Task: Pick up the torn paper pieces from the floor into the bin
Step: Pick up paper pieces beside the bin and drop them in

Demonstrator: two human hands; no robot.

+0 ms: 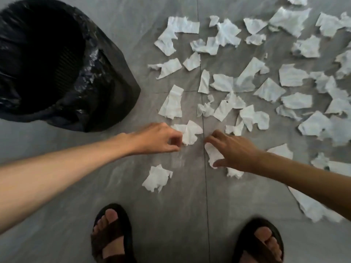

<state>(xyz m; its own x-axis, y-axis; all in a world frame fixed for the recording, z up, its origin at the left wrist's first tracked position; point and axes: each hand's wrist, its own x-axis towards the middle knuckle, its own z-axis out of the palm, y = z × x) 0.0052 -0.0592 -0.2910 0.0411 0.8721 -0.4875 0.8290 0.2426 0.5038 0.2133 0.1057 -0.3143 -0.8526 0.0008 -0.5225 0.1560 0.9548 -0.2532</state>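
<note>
Your dark-sandalled feet (112,230) stand clear of the scatter, so both arms can reach. Your left hand (161,138) pinches a white torn paper piece (190,133). Your right hand (234,149) spreads half-open over a crumpled white paper scrap (213,154). Nearby sits the black bag-lined bin (114,82), probably for short drops.

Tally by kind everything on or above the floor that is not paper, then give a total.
Bin: 1
Hands: 2 (left hand, right hand)
Sandalled feet: 2 ()
Total: 5
The torn paper pieces overlap too much for an exact count.
</note>
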